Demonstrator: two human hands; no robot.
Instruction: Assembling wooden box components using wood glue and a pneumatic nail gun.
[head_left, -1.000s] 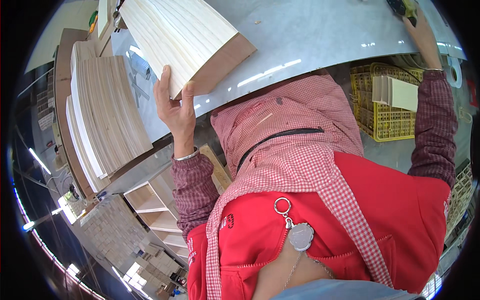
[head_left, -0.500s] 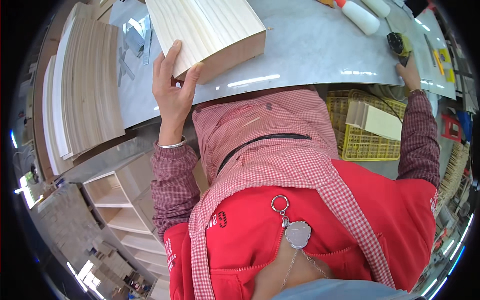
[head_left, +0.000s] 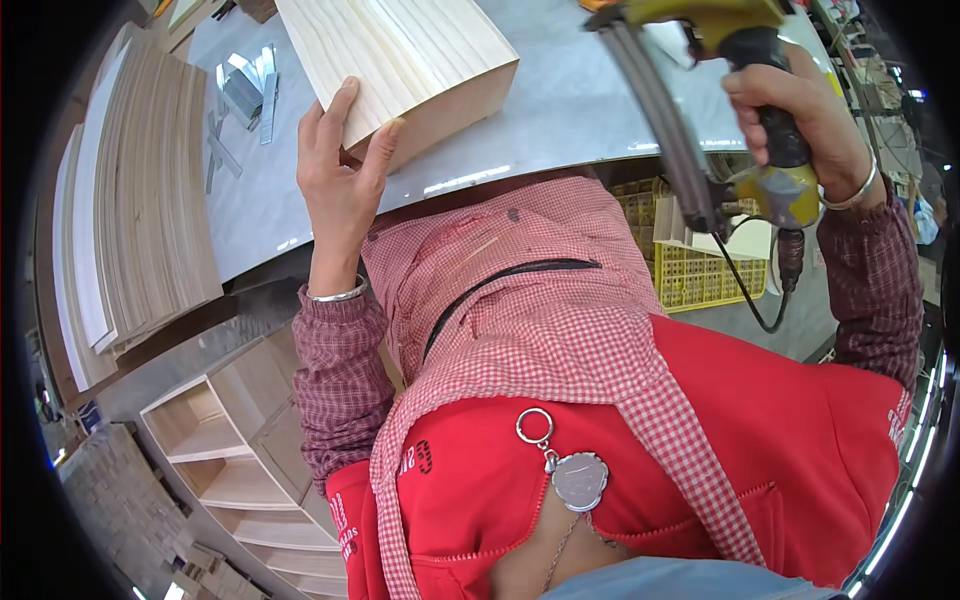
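A pale wooden box lies on the light grey tabletop, its grained top panel facing up. My left hand grips its near left corner, fingers on top and thumb against the near side. My right hand is wrapped round the black grip of a yellow pneumatic nail gun, raised in front of the table's right part. Its long dark magazine slants down on the left, and a black air hose hangs from the grip's lower end. The gun is smeared by motion, and its upper end is partly cut off.
Tall stacks of thin wooden boards stand at the table's left. Strips of metal staples lie between them and the box. Below the table's edge, yellow plastic crates hold pale wooden pieces. A wooden shelf unit stands at lower left.
My right hand has lifted the nail gun from the table's right side and brought it up toward me. My left hand stays on the box. The whole view has shifted slightly.
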